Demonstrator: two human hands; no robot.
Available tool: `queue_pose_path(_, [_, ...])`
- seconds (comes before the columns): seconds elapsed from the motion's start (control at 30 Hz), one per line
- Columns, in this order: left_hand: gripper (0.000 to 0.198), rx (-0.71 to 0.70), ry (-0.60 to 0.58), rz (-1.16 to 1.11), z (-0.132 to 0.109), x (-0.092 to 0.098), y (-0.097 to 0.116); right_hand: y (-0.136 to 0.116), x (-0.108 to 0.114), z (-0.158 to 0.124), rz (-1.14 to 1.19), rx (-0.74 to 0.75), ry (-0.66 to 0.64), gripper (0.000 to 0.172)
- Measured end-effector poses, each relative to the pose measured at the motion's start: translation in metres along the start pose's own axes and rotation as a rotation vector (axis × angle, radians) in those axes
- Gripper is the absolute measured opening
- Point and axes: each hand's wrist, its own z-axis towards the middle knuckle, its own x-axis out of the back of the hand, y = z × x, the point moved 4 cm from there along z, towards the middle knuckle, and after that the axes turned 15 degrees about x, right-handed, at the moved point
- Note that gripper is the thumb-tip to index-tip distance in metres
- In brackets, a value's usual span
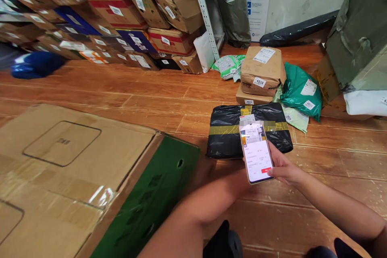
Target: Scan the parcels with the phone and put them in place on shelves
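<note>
My right hand point(281, 165) is closed around the right side of a phone point(256, 155), its thumb at the red button on the lit screen. My left forearm reaches in from below; my left hand point(245, 175) is mostly hidden behind the phone, so its fingers and anything in them cannot be made out. Just beyond the phone, a black plastic-wrapped parcel point(225, 143) with yellow tape lies flat on the wooden floor. A white label point(248, 118) on the parcel shows above the phone's top edge.
A large cardboard box point(75, 157) with a green side fills the lower left. Behind the black parcel are a stacked box point(261, 70) and a green bag point(302, 88). Shelves point(207, 12) with many labelled boxes stand at the back left. A big grey-green wrapped package point(359, 32) is at the right.
</note>
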Motion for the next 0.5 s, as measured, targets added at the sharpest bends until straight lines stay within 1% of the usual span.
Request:
queue_pose_path(0.07, [0.054,-0.007,-0.027,0.026,0.001,-0.006,-0.002,0.0,0.001,0.0,0.001,-0.004,-0.006,0.094])
queue_pose_path(0.17, [0.049,-0.019,-0.027,0.069,-0.001,-0.016,-0.004,0.0,0.001,0.0,0.007,0.003,-0.022,0.094])
queue_pose_path(0.3, [0.05,-0.041,-0.007,0.139,-0.001,-0.039,-0.005,-0.001,0.003,0.001,0.011,0.003,0.006,0.094])
queue_pose_path(0.4, [0.058,-0.055,0.029,0.211,-0.003,-0.059,-0.005,0.002,0.008,0.0,-0.014,-0.009,0.03,0.095])
queue_pose_path(0.47, [0.061,-0.071,0.082,0.295,-0.006,-0.066,-0.004,0.007,0.012,-0.004,-0.045,-0.018,0.034,0.096])
queue_pose_path(0.5, [0.061,-0.081,0.119,0.346,-0.008,-0.066,-0.004,0.01,0.015,-0.006,-0.06,-0.014,0.036,0.098])
